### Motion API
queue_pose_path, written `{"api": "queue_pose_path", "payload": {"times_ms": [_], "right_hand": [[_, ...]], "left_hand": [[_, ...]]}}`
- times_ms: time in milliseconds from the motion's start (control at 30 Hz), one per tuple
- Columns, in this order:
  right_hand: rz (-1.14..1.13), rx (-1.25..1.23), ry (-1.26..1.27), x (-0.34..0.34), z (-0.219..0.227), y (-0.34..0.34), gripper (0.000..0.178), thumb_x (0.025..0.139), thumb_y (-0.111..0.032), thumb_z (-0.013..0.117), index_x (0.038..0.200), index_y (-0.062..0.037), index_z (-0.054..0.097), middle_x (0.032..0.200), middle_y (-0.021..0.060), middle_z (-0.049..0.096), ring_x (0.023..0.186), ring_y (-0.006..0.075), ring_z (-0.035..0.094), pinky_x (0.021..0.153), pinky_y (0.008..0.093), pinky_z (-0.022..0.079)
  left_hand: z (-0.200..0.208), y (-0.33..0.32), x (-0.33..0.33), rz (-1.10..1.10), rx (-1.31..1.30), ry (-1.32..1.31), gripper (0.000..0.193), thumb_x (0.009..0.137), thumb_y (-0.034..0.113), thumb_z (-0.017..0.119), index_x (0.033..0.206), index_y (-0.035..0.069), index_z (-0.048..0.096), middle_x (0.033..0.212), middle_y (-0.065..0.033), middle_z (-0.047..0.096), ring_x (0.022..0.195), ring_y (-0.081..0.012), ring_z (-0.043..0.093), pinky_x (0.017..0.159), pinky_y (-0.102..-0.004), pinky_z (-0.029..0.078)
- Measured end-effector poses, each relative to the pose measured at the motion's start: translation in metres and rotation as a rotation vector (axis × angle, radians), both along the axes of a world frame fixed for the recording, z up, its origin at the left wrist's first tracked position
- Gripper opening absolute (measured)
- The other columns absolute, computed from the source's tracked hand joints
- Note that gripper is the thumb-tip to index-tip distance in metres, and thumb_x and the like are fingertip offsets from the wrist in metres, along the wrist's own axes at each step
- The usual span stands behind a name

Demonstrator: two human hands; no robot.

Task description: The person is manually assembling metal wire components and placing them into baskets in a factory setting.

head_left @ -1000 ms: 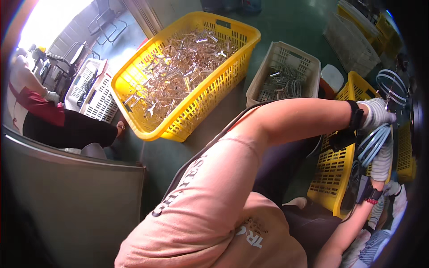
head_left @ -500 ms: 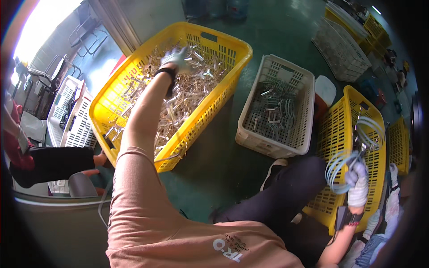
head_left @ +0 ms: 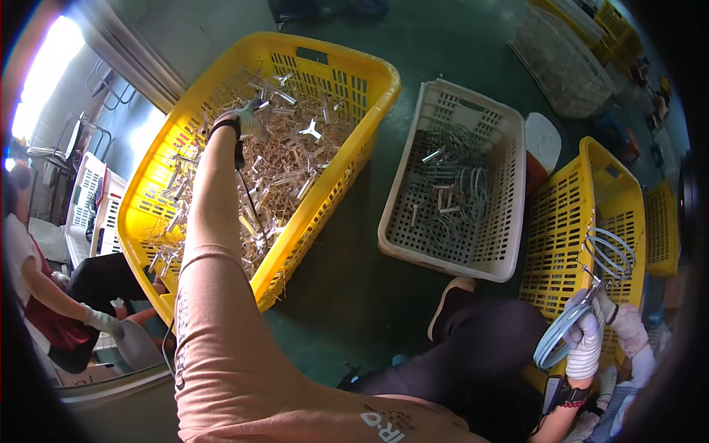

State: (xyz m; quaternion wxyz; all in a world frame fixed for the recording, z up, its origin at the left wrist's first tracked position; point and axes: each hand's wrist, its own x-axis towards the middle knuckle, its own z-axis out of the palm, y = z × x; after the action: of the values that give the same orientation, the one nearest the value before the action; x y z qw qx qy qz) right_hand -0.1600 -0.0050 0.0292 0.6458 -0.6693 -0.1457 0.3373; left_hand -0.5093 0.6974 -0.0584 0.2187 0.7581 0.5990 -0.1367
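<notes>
My left hand (head_left: 247,122), in a pale glove, reaches into the large yellow basket (head_left: 325,203). It is over a heap of shiny metal parts (head_left: 295,151), some of them three-armed, with its fingers apart and no held part visible. At the lower right, my gloved right hand (head_left: 587,336) is closed around a bundle of light-blue wire rings (head_left: 555,341). A co-worker's gloved hand (head_left: 629,328) is close beside it, near a metal fitting. More pale rings (head_left: 611,251) hang at the rim of the smaller yellow basket (head_left: 557,221).
Between the yellow baskets stands a white crate (head_left: 509,207) holding wire rings and a few metal pieces. A second person's gloved hand (head_left: 103,321) shows at the left. My bent leg (head_left: 487,328) lies below the white crate. Another crate (head_left: 561,66) stands at the back right.
My left hand has moved left and slightly down over the metal parts. The ring bundle in my right hand looks tighter and lower. A co-worker's hand has come in beside it.
</notes>
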Motion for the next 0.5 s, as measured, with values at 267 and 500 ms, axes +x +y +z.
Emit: {"api": "queue_pose_path", "payload": {"times_ms": [267,500], "right_hand": [[-0.112,-0.083,-0.093,0.002,-0.010,-0.025,0.044,0.095,-0.034,0.073,0.128,-0.0076,0.060,0.088,-0.0029,0.058,0.059,0.0022,0.047,0.049,0.0163,0.036],[-0.084,0.037,-0.092,-0.009,0.012,-0.039,0.035,0.094,-0.029,0.069,0.116,-0.0028,0.062,0.076,-0.0034,0.056,0.047,0.0016,0.040,0.041,0.0184,0.027]], "left_hand": [[-0.028,-0.037,0.007,-0.089,0.305,-0.013,0.094,0.067,0.020,0.089,0.151,0.030,0.049,0.140,-0.0238,0.058,0.131,-0.0424,0.057,0.110,-0.0496,0.049],[0.038,-0.122,0.010,-0.114,0.571,0.017,0.082,0.071,0.024,0.088,0.145,0.030,0.054,0.138,-0.0213,0.057,0.128,-0.0421,0.060,0.105,-0.0509,0.053]]}}
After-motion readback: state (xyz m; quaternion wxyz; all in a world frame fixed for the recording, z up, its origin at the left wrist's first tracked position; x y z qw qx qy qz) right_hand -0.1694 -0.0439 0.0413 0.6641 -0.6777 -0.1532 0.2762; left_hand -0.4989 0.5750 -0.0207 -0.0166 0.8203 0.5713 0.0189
